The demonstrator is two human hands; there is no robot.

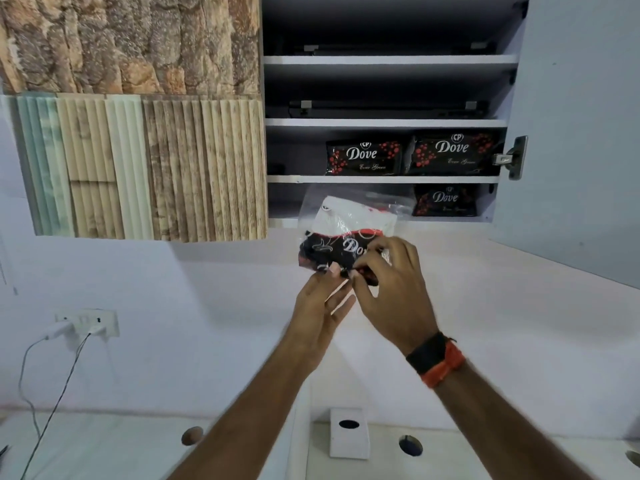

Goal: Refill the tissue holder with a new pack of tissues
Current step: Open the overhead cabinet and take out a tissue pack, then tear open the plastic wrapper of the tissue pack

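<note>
Near the centre of the frame, both hands are holding up a black, red and white plastic tissue pack [341,242] printed with "Dove", just below the open wall cupboard [384,123]. The left hand [317,308] is reaching up from the lower middle of the frame, its fingers curling up to pinch the pack's lower edge. The right hand [393,289] is coming in from the lower right, its fingers bent and closing on the same lower edge, right beside the left fingertips. The upper part of the pack is showing clear wrapping with white tissue inside, overlapping the bottom shelf of the cupboard in the view. A black and orange wristband [437,359] is sitting on the right wrist.

Inside the cupboard, in the upper right of the frame, two more black Dove packs [412,155] are lying side by side on one shelf, and a third black pack [445,200] is lying on the shelf below. The pale cupboard door [575,133] is standing open at the right edge.

At the bottom centre, a white box-shaped tissue holder [349,434] with a dark oval slot is standing on the white counter [104,445], well below the hands. At the lower left, a white wall socket [88,322] is carrying plugs with cables hanging down.
</note>
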